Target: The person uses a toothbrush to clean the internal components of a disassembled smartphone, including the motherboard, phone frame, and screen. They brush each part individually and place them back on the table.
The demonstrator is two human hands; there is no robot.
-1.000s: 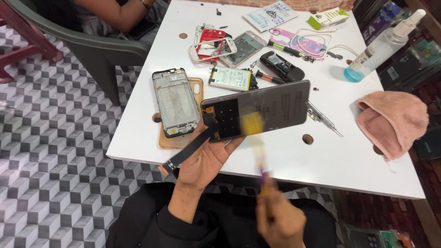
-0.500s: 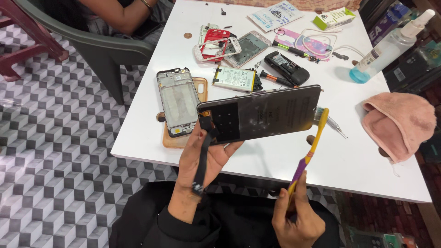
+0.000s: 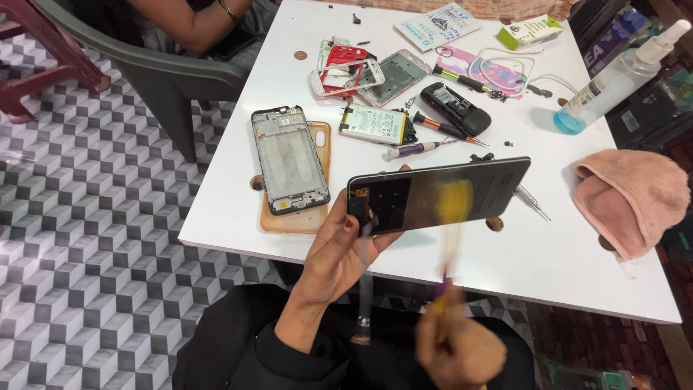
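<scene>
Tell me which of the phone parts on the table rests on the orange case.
The black phone frame, nearest the table's left edge, lies on the orange case; the others sit on the bare table.

White table (image 3: 238, 217) on cube-patterned grey tile floor (image 3: 86, 245); seemingly plastic grey chair (image 3: 173, 79) beside.

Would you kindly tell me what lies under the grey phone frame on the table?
An orange phone case lies under the phone frame, showing along its right and bottom edges; the rest is covered.

Bright, even light, soft shadows; motion blur on right hand (image 3: 462, 354) and brush (image 3: 452, 217).
</scene>
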